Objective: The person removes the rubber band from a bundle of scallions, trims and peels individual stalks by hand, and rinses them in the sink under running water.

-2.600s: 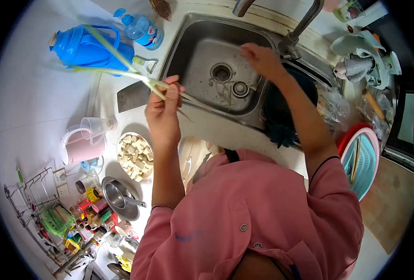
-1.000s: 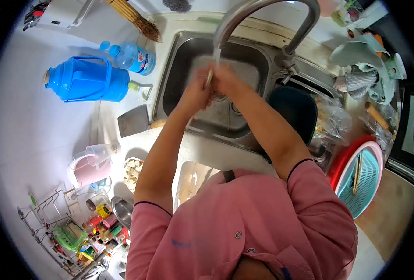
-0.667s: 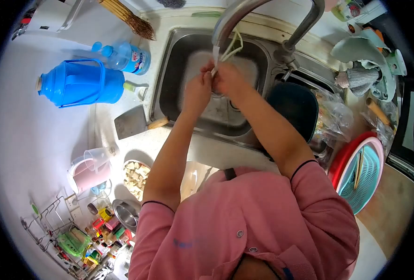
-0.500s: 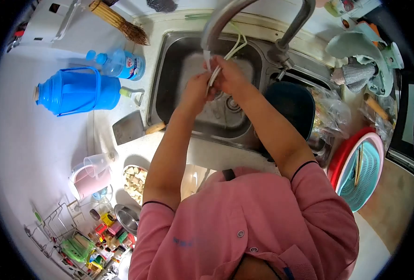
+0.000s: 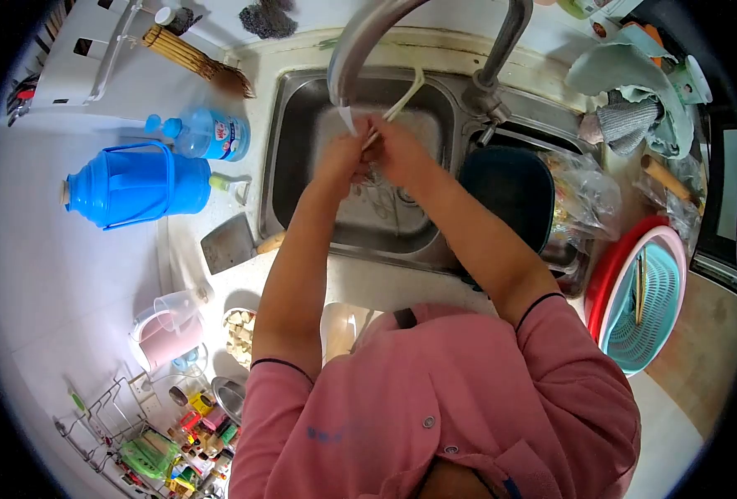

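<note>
Under the running tap [image 5: 343,83], both hands meet over the steel sink [image 5: 281,179]. My right hand [image 5: 400,150] is closed around pale, thin scallions [image 5: 410,93], whose stalks stick out above it towards the back of the sink. My left hand [image 5: 342,158] is closed at their lower part, right beside the right hand, with the water stream at its fingers. The fingertips are partly hidden by the hands themselves. Thin pale strands show below the hands, near the drain.
A dark basin [image 5: 505,195] sits right of the sink, beside plastic bags [image 5: 589,200]. Farther right are nested red and pink basins with a turquoise colander [image 5: 655,308]. On the left stand a blue thermos [image 5: 127,185], a bottle [image 5: 219,135] and a cleaver [image 5: 229,243]. A bowl of cut pieces [image 5: 239,337] is below.
The view has shifted slightly, so the tap and the sink's back sit a little differently. Both hands stay together on the scallions under the water, with the stalks now tilted more to the right.
</note>
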Demonstrator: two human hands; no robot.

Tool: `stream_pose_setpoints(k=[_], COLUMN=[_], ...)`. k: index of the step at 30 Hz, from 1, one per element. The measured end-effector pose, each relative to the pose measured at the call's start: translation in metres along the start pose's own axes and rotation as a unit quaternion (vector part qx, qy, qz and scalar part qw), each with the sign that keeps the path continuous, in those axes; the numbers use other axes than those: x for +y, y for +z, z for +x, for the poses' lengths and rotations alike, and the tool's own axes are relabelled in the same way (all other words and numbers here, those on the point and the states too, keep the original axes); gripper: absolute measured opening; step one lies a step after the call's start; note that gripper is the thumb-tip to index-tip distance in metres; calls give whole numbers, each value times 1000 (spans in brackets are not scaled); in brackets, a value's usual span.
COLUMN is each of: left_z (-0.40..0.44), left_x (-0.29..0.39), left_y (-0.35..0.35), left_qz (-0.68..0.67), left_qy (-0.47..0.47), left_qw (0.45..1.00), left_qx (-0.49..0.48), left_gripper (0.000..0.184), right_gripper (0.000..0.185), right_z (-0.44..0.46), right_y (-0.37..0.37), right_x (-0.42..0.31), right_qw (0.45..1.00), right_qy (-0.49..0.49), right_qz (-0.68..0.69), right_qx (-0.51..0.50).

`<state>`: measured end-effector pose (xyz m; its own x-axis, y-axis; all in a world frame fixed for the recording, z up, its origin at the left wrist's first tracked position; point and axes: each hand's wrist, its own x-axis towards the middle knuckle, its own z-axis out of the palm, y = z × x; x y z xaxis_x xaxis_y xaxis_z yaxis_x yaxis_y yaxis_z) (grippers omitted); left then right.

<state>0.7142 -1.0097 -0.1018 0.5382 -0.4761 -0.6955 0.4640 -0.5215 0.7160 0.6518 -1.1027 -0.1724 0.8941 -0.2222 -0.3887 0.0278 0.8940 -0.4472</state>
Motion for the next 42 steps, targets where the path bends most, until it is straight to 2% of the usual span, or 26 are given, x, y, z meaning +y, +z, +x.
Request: stream_pose_setpoints(k=[2, 4, 5, 6, 8, 9, 10, 12, 13, 16, 17, 19, 20, 22, 25, 27, 28, 31, 34, 35, 36, 37, 40, 42], left_z=[15, 9, 2, -8, -48, -72, -96, -128, -141, -171, -179, -203, -212, -225, -252, -257, -261, -280, -288, -292, -299, -306, -316, -317], left_x=[-9, -18, -26, -31, -43, -48, -54, -65, -70, -76, -77, -70, -66, -64, -55, -60, -61, -59, -54, -50, -47, -42, -29, -22], left_y=[-13, -18, -20, -20, -17, -18, -19, -26, -31, -40, -46, -57, -60, -68, -91, -102, -107, -128, -125, -121, -122, -124, -132, -146], left_qz=[60, 238, 297, 354, 415, 419, 422, 376, 379, 378, 388, 391, 391, 412, 431, 473, 518, 455, 492, 507, 515, 506, 525, 538], left_qy=[38, 159, 182, 204, 177, 219, 261, 220, 215, 220, 232, 168, 163, 177, 157, 168, 166, 154, 143, 140, 175, 162, 168, 198], left_qw=[997, 958, 937, 912, 889, 876, 860, 887, 886, 883, 874, 889, 888, 875, 866, 842, 810, 841, 830, 824, 809, 813, 801, 775], left_qx=[-35, 1, 19, 39, 76, 98, 119, 155, 158, 171, 177, 170, 176, 184, 196, 199, 216, 250, 220, 213, 225, 236, 232, 266], left_gripper=[31, 31, 30, 30, 30, 30, 31, 42, 40, 36, 36, 36, 28, 27, 27, 26, 26, 23, 21, 21, 20, 19, 20, 20], right_gripper=[30, 30, 30, 30, 31, 32, 33, 31, 30, 27, 26, 23, 20, 16, 13, 13, 13, 14, 10, 11, 12, 13, 14, 10], right_z=[-10, -7, -1, 3, 18, 25, 24, 32, 32, 30, 30, 35, 35, 32, 45, 62, 62, 54, 46, 50, 58, 61, 66, 78], right_y=[12, 21, 25, 28, 16, 13, 22, 21, 22, 42, 39, 31, 31, 35, 38, 18, 14, 13, 22, 12, -7, -20, -51, -98], right_x=[4, 8, 11, 13, -4, -10, -17, -16, -14, 9, 11, 17, 23, 29, 17, 32, 33, 11, 0, -2, -4, -8, -15, -17], right_qw=[999, 995, 989, 981, 977, 972, 969, 972, 973, 959, 956, 949, 951, 957, 934, 953, 957, 950, 942, 932, 920, 905, 903, 929], right_qy=[40, 68, 76, 85, 69, 60, 84, 63, 54, 114, 115, 118, 112, 100, 79, 59, 45, 6, 3, -6, -13, -20, -80, -107], right_qz=[-1, 14, 30, 48, 133, 175, 161, 154, 150, 110, 124, 155, 158, 159, 117, 183, 218, 88, 151, 205, 258, 311, 278, 237], right_qx=[20, 76, 121, 167, 151, 142, 169, 168, 167, 234, 239, 249, 239, 221, 329, 233, 184, 301, 299, 298, 295, 291, 317, 265])
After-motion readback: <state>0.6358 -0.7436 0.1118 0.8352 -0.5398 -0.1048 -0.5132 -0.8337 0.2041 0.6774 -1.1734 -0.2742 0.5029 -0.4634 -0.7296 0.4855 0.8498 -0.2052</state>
